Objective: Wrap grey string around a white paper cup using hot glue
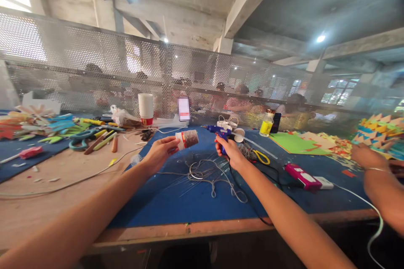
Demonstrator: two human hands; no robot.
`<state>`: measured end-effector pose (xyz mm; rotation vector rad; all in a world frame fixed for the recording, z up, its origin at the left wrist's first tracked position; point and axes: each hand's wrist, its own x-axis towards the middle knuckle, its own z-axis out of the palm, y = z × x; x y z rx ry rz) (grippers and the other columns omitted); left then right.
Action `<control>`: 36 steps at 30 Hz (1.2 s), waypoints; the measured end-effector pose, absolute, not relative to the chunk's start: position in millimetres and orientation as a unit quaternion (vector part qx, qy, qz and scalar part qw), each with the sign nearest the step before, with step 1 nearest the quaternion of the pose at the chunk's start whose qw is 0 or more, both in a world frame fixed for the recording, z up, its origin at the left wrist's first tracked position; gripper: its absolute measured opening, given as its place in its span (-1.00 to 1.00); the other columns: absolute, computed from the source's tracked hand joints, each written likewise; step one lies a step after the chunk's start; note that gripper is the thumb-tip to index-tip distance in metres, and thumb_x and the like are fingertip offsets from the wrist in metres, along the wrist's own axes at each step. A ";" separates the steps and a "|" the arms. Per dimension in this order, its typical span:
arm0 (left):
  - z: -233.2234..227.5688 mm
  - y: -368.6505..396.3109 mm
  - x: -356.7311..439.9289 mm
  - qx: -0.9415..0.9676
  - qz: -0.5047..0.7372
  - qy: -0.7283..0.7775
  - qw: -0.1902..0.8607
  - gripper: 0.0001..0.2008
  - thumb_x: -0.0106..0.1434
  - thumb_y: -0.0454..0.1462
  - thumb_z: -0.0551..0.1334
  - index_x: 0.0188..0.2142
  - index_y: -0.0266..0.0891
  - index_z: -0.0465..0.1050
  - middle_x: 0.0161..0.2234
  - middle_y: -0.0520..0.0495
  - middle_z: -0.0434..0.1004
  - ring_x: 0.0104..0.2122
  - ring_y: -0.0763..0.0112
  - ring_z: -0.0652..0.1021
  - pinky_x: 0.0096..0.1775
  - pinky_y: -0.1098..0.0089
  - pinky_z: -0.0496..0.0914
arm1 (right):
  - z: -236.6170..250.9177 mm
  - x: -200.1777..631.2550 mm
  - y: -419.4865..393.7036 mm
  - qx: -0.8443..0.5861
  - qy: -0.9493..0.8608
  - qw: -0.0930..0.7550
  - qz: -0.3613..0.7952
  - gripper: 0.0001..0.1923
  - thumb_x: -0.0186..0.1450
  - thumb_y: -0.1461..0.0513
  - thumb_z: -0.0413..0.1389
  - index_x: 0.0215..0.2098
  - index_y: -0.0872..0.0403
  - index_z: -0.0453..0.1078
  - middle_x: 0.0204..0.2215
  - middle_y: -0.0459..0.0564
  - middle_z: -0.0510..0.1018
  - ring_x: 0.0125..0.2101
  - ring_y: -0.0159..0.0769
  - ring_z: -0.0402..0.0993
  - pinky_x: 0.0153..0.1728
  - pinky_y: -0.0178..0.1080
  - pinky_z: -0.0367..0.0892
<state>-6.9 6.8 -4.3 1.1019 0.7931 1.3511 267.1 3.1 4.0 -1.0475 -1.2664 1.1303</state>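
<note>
My left hand (161, 149) holds a small white cup (187, 138) on its side; the cup is partly wrapped in grey string. My right hand (229, 151) grips a blue hot glue gun (218, 131) whose nozzle points left toward the cup, a short gap apart. Both are held just above the blue mat (176, 201). Loose grey string (206, 174) lies tangled on the mat below my hands. The glue gun's black cable runs down over the table's front edge.
A stack of white cups (145, 108) and a yellow bottle (267, 124) stand at the back. Scissors (81, 138), markers and paper shapes crowd the left. A pink box (302, 175), green paper (293, 143) and another person's arm (378, 180) are on the right. A mesh screen (94, 67) is behind.
</note>
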 end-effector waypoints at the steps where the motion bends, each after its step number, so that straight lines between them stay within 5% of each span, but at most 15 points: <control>1: -4.6 7.4 -6.9 0.470 0.577 0.336 0.578 -0.63 -0.04 -0.20 0.58 -0.24 -0.34 0.68 -0.20 -0.24 0.71 -0.27 0.31 0.64 -0.18 0.36 0.49 | 2.3 270.9 6.9 -0.463 -0.524 0.532 0.477 -0.55 0.18 -0.12 0.28 -0.34 0.10 0.48 -0.55 -0.14 0.46 -0.60 -0.47 0.32 -0.59 -0.41 0.23; 8: -4.8 7.5 -6.5 0.457 0.573 0.317 0.602 -0.64 -0.02 -0.23 0.58 -0.22 -0.34 0.69 -0.20 -0.21 0.72 -0.28 0.34 0.65 -0.20 0.41 0.50 | -8.8 287.5 24.6 -0.615 -0.644 0.392 0.229 -0.51 0.43 -0.07 0.02 -0.32 0.08 0.60 -0.22 0.02 0.71 -0.22 -0.29 0.61 -0.28 -0.36 0.36; 13: -5.0 6.8 -5.2 0.445 0.568 0.312 0.618 -0.70 0.00 -0.27 0.57 -0.25 -0.32 0.69 -0.26 -0.17 0.71 -0.32 0.38 0.64 -0.22 0.43 0.52 | -10.3 289.3 27.7 -0.689 -0.638 0.305 0.156 -0.44 0.39 -0.13 0.08 -0.43 0.13 0.60 -0.36 0.19 0.70 -0.21 -0.03 0.66 -0.23 -0.23 0.35; 17: -4.6 5.9 -4.5 0.445 0.567 0.312 0.618 -0.73 0.02 -0.29 0.56 -0.26 -0.32 0.69 -0.25 -0.18 0.71 -0.32 0.36 0.64 -0.23 0.41 0.54 | -9.5 286.7 26.2 -0.720 -0.638 0.260 0.082 -0.46 0.38 -0.12 0.11 -0.38 0.17 0.60 -0.29 0.32 0.69 -0.11 0.13 0.64 -0.17 -0.16 0.35; 24: -1.8 2.4 -3.5 0.428 0.570 0.314 0.627 -0.80 0.02 -0.32 0.56 -0.33 -0.30 0.68 -0.31 -0.12 0.71 -0.40 0.47 0.60 -0.27 0.48 0.52 | -10.2 279.9 18.5 -0.743 -0.641 0.192 -0.015 -0.49 0.41 -0.11 0.07 -0.12 0.15 0.56 -0.12 0.32 0.67 -0.06 0.09 0.62 -0.13 -0.12 0.37; 28: -1.6 1.9 -2.7 0.431 0.576 0.316 0.619 -0.79 0.00 -0.33 0.57 -0.34 -0.29 0.68 -0.30 -0.14 0.71 -0.36 0.42 0.63 -0.26 0.46 0.52 | -6.3 276.6 12.1 -0.689 -0.670 0.263 -0.088 -0.70 0.43 0.06 0.11 -0.13 0.11 0.52 -0.06 0.24 0.63 -0.02 -0.03 0.58 -0.09 -0.16 0.37; 31: -1.5 1.6 -2.3 0.438 0.578 0.313 0.613 -0.75 -0.03 -0.31 0.58 -0.33 -0.30 0.69 -0.28 -0.14 0.71 -0.34 0.41 0.63 -0.24 0.46 0.52 | -2.1 266.1 6.7 -0.601 -0.710 0.366 -0.012 -0.82 0.43 0.14 0.12 -0.19 0.06 0.50 -0.13 0.09 0.65 -0.14 -0.18 0.61 -0.14 -0.24 0.39; 34: -0.1 0.2 -2.0 0.442 0.580 0.313 0.609 -0.75 -0.04 -0.29 0.59 -0.34 -0.30 0.69 -0.29 -0.12 0.71 -0.33 0.44 0.62 -0.22 0.48 0.50 | 0.7 247.9 -3.1 -0.510 -0.724 0.402 0.232 -0.83 0.41 0.14 0.13 -0.23 0.07 0.47 -0.28 -0.02 0.67 -0.45 -0.35 0.56 -0.39 -0.33 0.39; 36: 0.9 -0.7 -1.9 0.450 0.581 0.309 0.603 -0.74 -0.02 -0.28 0.58 -0.32 -0.31 0.69 -0.29 -0.12 0.70 -0.31 0.43 0.61 -0.21 0.48 0.49 | 3.1 235.6 -13.5 -0.444 -0.701 0.393 0.396 -0.84 0.39 0.14 0.15 -0.17 0.07 0.44 -0.20 -0.03 0.68 -0.57 -0.45 0.49 -0.52 -0.37 0.35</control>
